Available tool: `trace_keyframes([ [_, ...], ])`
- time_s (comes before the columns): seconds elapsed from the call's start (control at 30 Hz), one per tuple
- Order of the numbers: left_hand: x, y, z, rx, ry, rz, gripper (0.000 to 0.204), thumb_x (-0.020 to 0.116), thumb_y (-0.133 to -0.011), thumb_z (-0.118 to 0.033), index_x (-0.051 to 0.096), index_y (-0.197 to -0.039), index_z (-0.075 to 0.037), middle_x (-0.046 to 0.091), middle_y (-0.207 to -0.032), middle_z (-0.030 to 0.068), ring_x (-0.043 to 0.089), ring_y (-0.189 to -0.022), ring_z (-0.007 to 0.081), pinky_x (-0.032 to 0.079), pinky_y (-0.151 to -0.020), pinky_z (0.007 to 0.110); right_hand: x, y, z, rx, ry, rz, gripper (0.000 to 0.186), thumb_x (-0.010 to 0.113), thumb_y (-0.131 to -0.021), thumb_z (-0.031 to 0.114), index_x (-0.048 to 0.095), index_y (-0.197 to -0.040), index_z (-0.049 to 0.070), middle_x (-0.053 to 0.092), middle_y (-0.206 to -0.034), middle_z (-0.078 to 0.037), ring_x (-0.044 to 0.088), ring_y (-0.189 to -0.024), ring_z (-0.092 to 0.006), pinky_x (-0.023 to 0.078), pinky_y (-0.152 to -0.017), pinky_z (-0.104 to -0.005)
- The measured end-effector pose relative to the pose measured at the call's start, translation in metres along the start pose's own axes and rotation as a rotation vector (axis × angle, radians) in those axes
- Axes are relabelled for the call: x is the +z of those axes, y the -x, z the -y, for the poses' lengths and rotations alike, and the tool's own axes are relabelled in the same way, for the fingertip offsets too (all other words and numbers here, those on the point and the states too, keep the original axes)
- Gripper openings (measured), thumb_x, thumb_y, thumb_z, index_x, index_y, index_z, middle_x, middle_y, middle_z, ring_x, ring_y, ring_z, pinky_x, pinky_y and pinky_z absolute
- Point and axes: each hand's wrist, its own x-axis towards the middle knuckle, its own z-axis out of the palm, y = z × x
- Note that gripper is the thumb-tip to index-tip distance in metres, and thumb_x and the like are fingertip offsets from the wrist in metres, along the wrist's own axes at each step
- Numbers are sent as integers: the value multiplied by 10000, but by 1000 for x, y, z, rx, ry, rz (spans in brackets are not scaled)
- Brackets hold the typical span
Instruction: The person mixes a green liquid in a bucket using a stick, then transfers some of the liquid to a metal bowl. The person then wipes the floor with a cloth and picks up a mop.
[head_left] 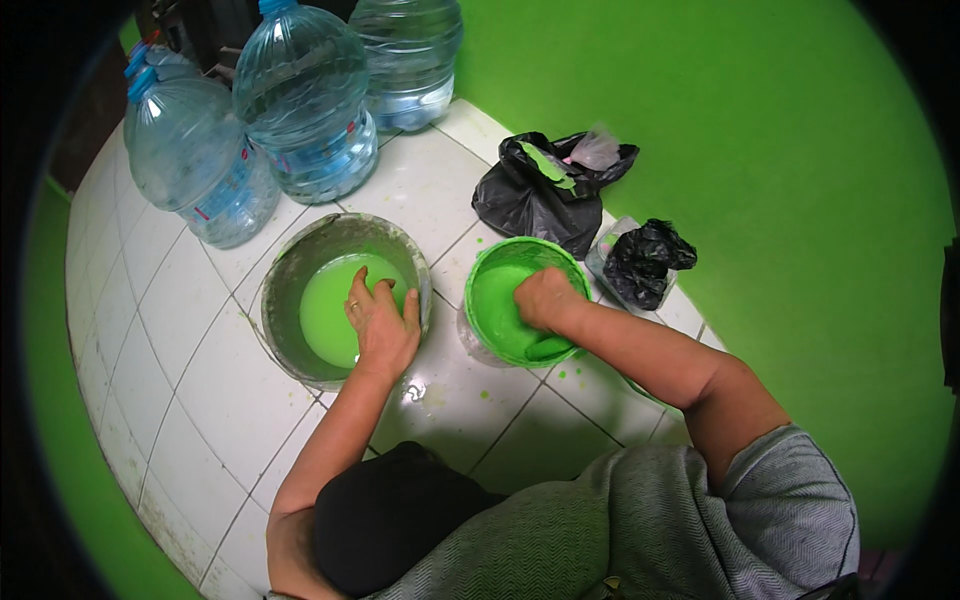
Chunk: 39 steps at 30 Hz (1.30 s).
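My left hand [382, 322] lies over the near right rim of a grey bucket [290, 262] that holds pale green paint [330, 305]. Its fingers are spread above the paint, and one of them wears a ring. My right hand [545, 298] is curled into a fist inside a smaller green bucket [492, 262], with the knuckles down in thick green paint [500, 320]. Whether the fist holds anything cannot be seen. The two buckets stand side by side on a white tiled counter [180, 330].
Three large clear water bottles [300, 100] stand at the back left of the counter. A black plastic bag [535, 195] smeared with green and a smaller black bag [645, 262] lie behind the green bucket, against a green wall [760, 160]. Green drops [570, 375] spot the tiles.
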Motion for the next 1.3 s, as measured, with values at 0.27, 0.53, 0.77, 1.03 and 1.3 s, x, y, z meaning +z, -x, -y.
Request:
trace_keyframes([
  [0.27, 2, 0, 0, 19, 12, -15, 438, 629, -976, -293, 585, -1216, 71, 339, -1480, 333, 338, -1377, 493, 214, -1167, 577, -9, 28, -14, 95, -595, -46, 286, 698, -841, 303, 780, -997, 78, 748, -981, -192, 719, -949, -385, 560, -838, -491],
  [0.53, -1, 1, 3, -4, 9, -11, 437, 626, -979, -291, 581, -1218, 72, 329, -1485, 333, 337, -1377, 494, 215, -1166, 576, -48, 100, -43, 108, -486, -266, 290, 679, -883, 336, 749, -951, 63, 716, -882, -209, 693, -875, -418, 527, -787, -541],
  [0.77, 1, -1, 4, 0, 2, -9, 436, 626, -980, -296, 584, -1221, 65, 329, -1483, 327, 332, -1381, 489, 210, -1169, 575, -45, 144, -50, 106, -589, -469, 211, 689, -905, 253, 732, -971, 57, 707, -889, -197, 681, -843, -407, 515, -722, -526],
  [1.03, 1, -1, 3, -15, 4, -4, 436, 628, -979, -301, 587, -1223, 57, 332, -1482, 326, 330, -1386, 489, 207, -1174, 568, -28, 160, -43, 121, -737, -605, 176, 695, -908, 182, 716, -1020, 47, 701, -911, -171, 677, -835, -397, 534, -726, -488],
  [1.3, -2, -1, 1, 29, 19, -54, 405, 643, -967, -262, 581, -1215, 53, 331, -1487, 324, 352, -1355, 484, 237, -1160, 564, 3, 152, -20, 148, -693, -540, 183, 685, -917, 180, 672, -1044, 49, 695, -950, -179, 671, -846, -418, 525, -731, -513],
])
